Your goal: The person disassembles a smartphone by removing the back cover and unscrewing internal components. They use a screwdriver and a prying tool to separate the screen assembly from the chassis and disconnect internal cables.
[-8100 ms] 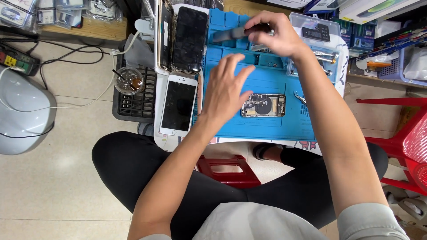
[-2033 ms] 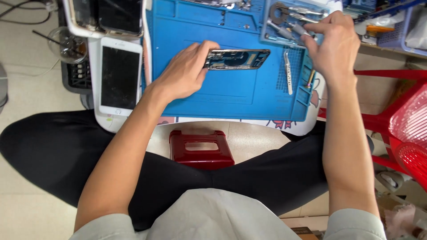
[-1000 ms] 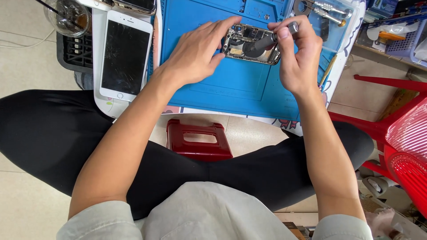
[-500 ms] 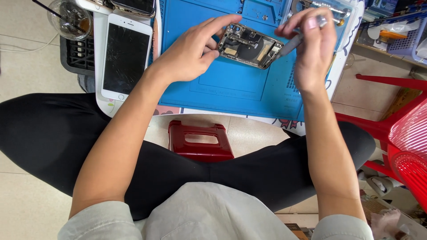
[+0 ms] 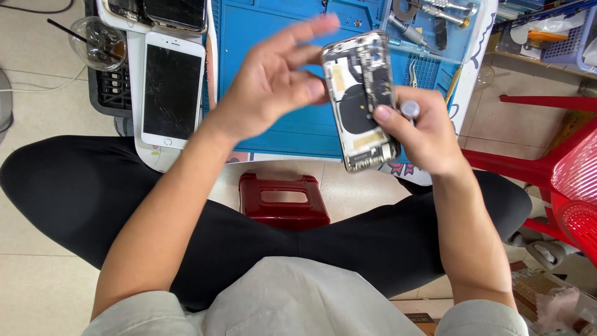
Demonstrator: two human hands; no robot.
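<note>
A white phone with a cracked screen lies by the blue mat's left edge. The left hand is blurred, fingers spread, holding nothing. The opened phone shell — insides bared, so disassembly looks well underway — is lifted above the mat's near edge, long axis roughly upright, top pointing away. The right hand grips it along with a small tool.

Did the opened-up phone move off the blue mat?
Yes. The opened phone body was lying flat on the blue work mat; now the right hand holds it upright above the mat's near edge.
</note>
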